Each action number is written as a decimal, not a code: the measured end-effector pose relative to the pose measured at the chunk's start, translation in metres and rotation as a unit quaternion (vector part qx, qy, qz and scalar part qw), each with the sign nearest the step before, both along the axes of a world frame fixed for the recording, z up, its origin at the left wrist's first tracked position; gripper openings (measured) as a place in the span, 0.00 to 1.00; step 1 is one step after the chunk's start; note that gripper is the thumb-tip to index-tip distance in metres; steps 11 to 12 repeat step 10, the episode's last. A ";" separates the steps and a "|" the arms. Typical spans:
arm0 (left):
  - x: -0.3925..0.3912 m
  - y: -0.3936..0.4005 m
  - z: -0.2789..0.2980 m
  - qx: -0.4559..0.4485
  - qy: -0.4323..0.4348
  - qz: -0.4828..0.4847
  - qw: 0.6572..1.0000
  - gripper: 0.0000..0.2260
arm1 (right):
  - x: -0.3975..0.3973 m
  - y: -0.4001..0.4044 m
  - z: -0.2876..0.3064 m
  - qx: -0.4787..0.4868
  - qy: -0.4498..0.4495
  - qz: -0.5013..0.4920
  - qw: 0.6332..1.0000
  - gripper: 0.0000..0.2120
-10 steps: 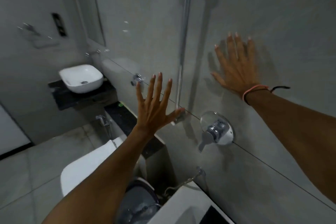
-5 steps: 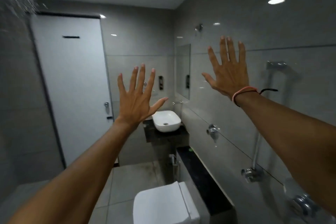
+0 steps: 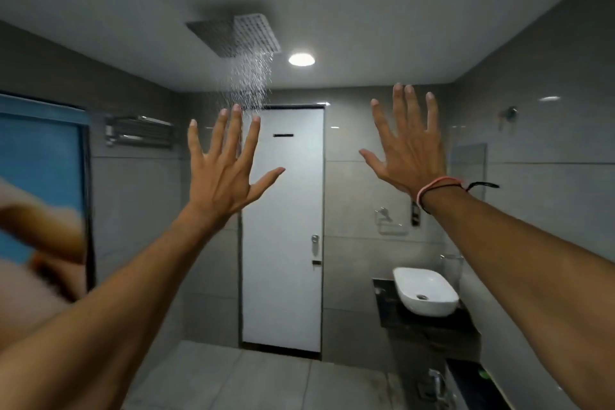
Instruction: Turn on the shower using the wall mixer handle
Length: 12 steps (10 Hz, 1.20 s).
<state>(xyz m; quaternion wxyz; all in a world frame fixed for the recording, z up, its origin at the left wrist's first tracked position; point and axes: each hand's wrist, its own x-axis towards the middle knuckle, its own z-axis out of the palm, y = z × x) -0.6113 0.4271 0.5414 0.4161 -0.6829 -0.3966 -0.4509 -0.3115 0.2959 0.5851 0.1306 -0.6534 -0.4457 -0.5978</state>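
Left hand (image 3: 223, 173) and right hand (image 3: 407, 150) raised, fingers spread, holding nothing; ceiling shower head (image 3: 256, 33) spraying water.

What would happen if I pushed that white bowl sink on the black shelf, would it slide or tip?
The white basin looks like thick glazed ceramic, so probably heavy and stiff, unlikely to slide. It sits low and wide on the black counter, so tipping seems unlikely. Its glossy surface would likely feel slippery, and it could chip if hit hard.

Grey tiled walls (image 3: 549, 210), white door (image 3: 283, 226), white basin (image 3: 426, 289), round ceiling light (image 3: 301, 59) lit
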 end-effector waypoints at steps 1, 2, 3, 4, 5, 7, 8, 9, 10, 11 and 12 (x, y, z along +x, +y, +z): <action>-0.028 0.000 0.001 -0.001 0.011 0.017 1.000 0.44 | -0.018 0.014 0.003 0.016 -0.008 0.019 1.000 0.45; -0.061 -0.004 0.006 0.000 -0.004 0.045 0.999 0.44 | -0.045 0.027 0.008 0.023 -0.036 0.044 0.998 0.45; -0.091 -0.005 0.011 -0.007 -0.003 0.068 0.998 0.44 | -0.070 0.037 0.014 0.030 -0.034 0.072 0.996 0.43; -0.100 -0.013 0.013 -0.011 -0.002 0.086 0.996 0.44 | -0.076 0.044 0.014 0.035 -0.039 0.086 0.995 0.44; -0.115 -0.012 0.018 -0.013 -0.008 0.083 0.996 0.44 | -0.087 0.049 0.017 0.034 -0.032 0.094 0.994 0.44; -0.115 -0.010 0.023 -0.013 -0.006 0.100 0.995 0.44 | -0.095 0.034 0.019 0.027 -0.017 0.135 0.990 0.45; -0.115 -0.009 0.026 -0.023 -0.007 0.098 0.995 0.44 | -0.105 0.022 0.022 0.060 -0.016 0.177 0.982 0.46; -0.115 -0.005 0.032 -0.027 -0.001 0.104 0.994 0.44 | -0.108 -0.007 0.017 0.175 -0.029 0.313 0.933 0.43; -0.113 -0.003 0.037 -0.024 -0.007 0.102 0.994 0.44 | -0.102 -0.042 0.012 0.262 -0.046 0.425 0.865 0.41; -0.113 -0.003 0.037 -0.024 -0.007 0.102 0.994 0.44 | -0.102 -0.042 0.012 0.262 -0.046 0.425 0.865 0.41; -0.113 -0.003 0.037 -0.024 -0.007 0.102 0.994 0.44 | -0.102 -0.042 0.012 0.262 -0.046 0.425 0.865 0.41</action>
